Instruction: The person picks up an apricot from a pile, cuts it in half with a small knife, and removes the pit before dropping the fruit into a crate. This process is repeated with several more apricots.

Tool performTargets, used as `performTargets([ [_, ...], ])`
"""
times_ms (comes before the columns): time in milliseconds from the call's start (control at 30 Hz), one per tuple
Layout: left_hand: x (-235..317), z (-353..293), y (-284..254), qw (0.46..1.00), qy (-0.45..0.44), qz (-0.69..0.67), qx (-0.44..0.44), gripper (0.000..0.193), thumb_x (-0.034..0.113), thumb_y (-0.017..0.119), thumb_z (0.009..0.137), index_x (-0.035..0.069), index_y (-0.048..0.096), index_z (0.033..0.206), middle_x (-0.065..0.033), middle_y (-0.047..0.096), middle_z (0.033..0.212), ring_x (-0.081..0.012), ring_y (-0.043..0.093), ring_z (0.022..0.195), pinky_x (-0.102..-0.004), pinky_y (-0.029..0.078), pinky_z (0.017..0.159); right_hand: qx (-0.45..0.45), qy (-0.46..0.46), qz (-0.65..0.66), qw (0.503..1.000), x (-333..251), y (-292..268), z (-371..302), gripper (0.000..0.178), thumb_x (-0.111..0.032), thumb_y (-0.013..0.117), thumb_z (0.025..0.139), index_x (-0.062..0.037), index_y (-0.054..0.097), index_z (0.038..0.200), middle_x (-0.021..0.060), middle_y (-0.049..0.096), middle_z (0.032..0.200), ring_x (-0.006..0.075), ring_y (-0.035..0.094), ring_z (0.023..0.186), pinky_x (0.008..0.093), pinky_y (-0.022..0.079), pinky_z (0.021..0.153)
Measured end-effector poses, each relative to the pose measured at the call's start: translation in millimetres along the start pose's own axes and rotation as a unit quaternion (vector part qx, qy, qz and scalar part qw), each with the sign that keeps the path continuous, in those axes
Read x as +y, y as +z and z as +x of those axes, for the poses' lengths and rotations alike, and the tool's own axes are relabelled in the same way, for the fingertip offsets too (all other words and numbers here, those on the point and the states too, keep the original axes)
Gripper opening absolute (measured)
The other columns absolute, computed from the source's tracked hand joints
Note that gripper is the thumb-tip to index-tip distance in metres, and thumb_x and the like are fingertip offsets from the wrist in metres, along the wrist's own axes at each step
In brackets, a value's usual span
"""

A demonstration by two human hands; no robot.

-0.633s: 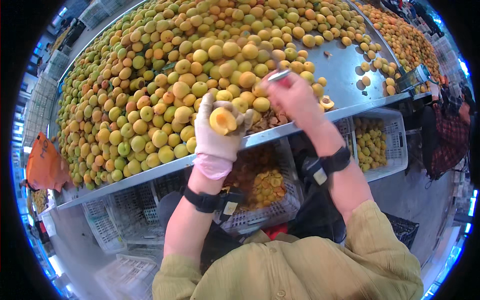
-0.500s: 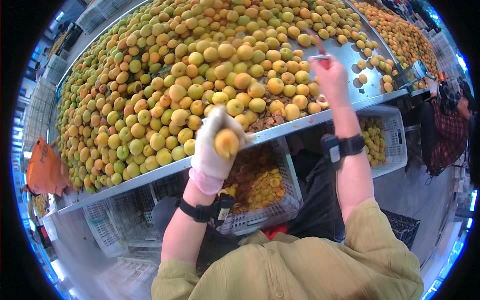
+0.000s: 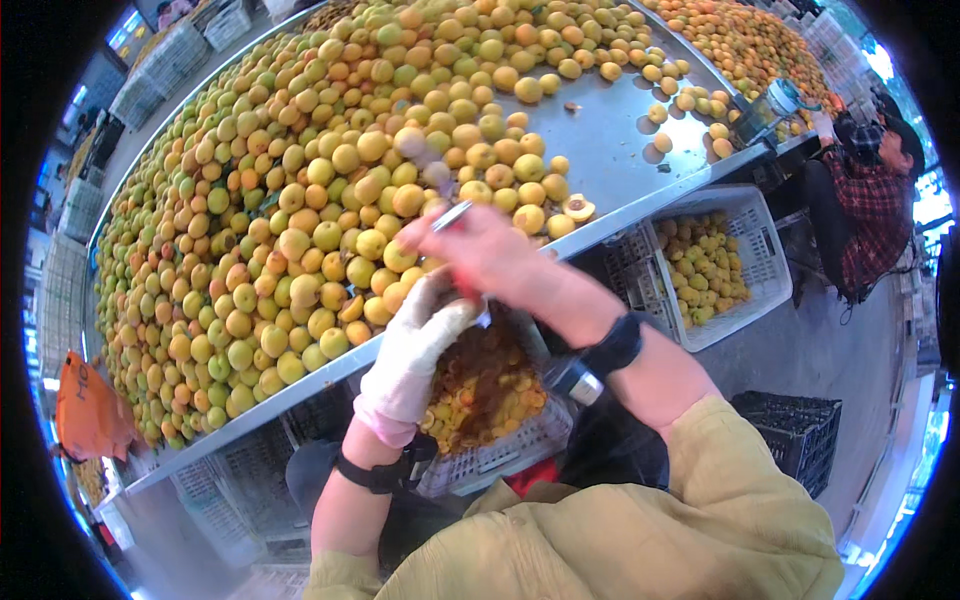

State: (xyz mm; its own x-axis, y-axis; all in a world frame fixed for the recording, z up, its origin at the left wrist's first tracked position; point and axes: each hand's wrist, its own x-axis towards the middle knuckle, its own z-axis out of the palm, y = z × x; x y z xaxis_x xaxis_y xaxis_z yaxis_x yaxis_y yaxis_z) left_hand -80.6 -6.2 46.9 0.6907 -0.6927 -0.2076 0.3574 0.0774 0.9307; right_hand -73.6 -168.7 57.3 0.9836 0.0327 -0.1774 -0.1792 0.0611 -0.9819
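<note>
My left hand (image 3: 405, 350), in a white glove with a pink cuff, is curled at the table's near edge; what its fingers hold is hidden behind my right hand. Bare and smeared by motion, my right hand (image 3: 490, 258) crosses just above it, closed on a red-handled tool (image 3: 452, 216) with a shiny metal part. A large heap of yellow-orange apricots (image 3: 330, 230) covers most of the metal table (image 3: 610, 150). One cut apricot (image 3: 578, 207) lies near the rim. Below my hands, a crate (image 3: 540, 445) holds apricot halves (image 3: 490, 412).
To the right stands a white crate (image 3: 765, 245) of yellow fruit, with a black crate (image 3: 790, 430) on the floor nearer me. A person in a checked shirt (image 3: 880, 215) sits at the far right by a clear jar (image 3: 765, 110). An orange bag (image 3: 90, 410) hangs at left.
My right hand has swung left and down from over the table to my left hand. The apricot seen in my left hand is now hidden. The view has shifted slightly.
</note>
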Motion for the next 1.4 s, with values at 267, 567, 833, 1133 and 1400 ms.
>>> performTargets([
  [267, 33, -2, -19, 0.981, 0.029, -0.108, 0.161, 0.033, 0.026, 0.053, 0.097, 0.002, 0.052, 0.119, -0.0037, 0.059, 0.082, -0.0146, 0.064, 0.073, -0.0201, 0.045, 0.054, 0.046, -0.049, -0.291, 0.954, -20, -47, 0, 0.040, -0.041, 0.066, 0.084, -0.0028, 0.066, 0.098, 0.0127, 0.068, 0.088, 0.0261, 0.065, 0.085, 0.0372, 0.051, 0.078],
  [567, 13, 4, -64, 0.970, 0.072, -0.131, 0.190, 0.035, 0.030, 0.054, 0.097, 0.001, 0.057, 0.117, -0.0014, 0.056, 0.081, -0.0127, 0.059, 0.073, -0.0332, 0.058, 0.072, 0.197, 0.115, -0.637, 0.736, 26, -98, -14, 0.033, -0.040, 0.072, 0.077, -0.0095, 0.069, 0.088, 0.0116, 0.067, 0.093, 0.0297, 0.065, 0.091, 0.0424, 0.052, 0.078],
  [833, 11, 5, -75, 0.964, 0.062, -0.170, 0.195, 0.037, 0.029, 0.056, 0.096, -0.002, 0.057, 0.116, -0.0037, 0.056, 0.080, -0.0145, 0.059, 0.071, -0.0344, 0.058, 0.072, 0.190, 0.120, -0.603, 0.765, 40, -116, -12, 0.031, -0.030, 0.073, 0.077, -0.0111, 0.067, 0.100, 0.0102, 0.064, 0.103, 0.0301, 0.062, 0.101, 0.0409, 0.050, 0.088],
  [1133, 16, 7, -79, 0.946, 0.040, -0.218, 0.237, 0.037, 0.031, 0.058, 0.095, 0.000, 0.058, 0.116, -0.0034, 0.056, 0.079, -0.0168, 0.057, 0.070, -0.0362, 0.055, 0.076, 0.184, -0.020, -0.266, 0.946, 21, -101, 2, 0.050, -0.028, 0.071, 0.084, -0.0005, 0.055, 0.122, 0.0170, 0.067, 0.098, 0.0272, 0.066, 0.090, 0.0361, 0.051, 0.081],
  [1400, 23, 1, -84, 0.935, 0.085, -0.213, 0.272, 0.039, 0.033, 0.055, 0.096, 0.001, 0.056, 0.118, -0.0036, 0.056, 0.081, -0.0183, 0.059, 0.071, -0.0370, 0.053, 0.077, 0.098, 0.183, -0.447, 0.870, 10, -84, -11, 0.067, -0.040, 0.077, 0.073, -0.0057, 0.053, 0.125, 0.0167, 0.067, 0.106, 0.0299, 0.065, 0.096, 0.0392, 0.051, 0.083],
])
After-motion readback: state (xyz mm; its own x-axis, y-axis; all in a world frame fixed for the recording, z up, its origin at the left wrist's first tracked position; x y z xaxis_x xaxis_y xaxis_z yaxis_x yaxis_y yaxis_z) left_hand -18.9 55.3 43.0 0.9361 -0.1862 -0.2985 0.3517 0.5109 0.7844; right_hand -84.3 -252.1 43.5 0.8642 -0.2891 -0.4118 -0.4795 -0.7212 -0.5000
